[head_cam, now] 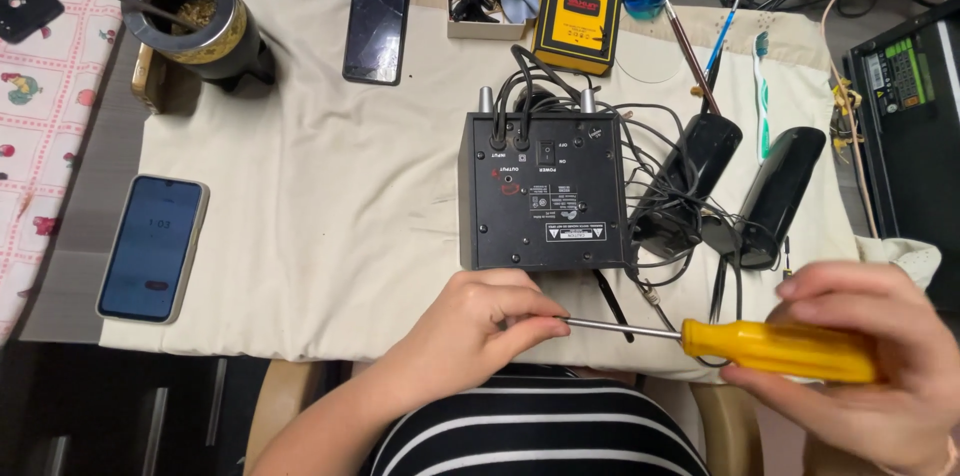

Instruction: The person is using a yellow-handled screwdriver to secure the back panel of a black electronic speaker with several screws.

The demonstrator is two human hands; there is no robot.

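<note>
A black box-shaped electronic unit [545, 194] lies on a cream cloth [320, 186], back panel up, with cables plugged into its far side. My right hand [880, 356] grips the yellow handle of a screwdriver [775, 348] near the table's front edge. The metal shaft runs left to my left hand [480, 326], whose fingertips pinch its tip just in front of the unit's near edge.
Two black speakers [730, 191] with tangled wires lie right of the unit. A phone with a lit screen [152, 248] rests at the left, another phone [376, 31] at the back. A metal cup with a straw [195, 21], a yellow box [578, 11] and a toothbrush [762, 96] stand behind.
</note>
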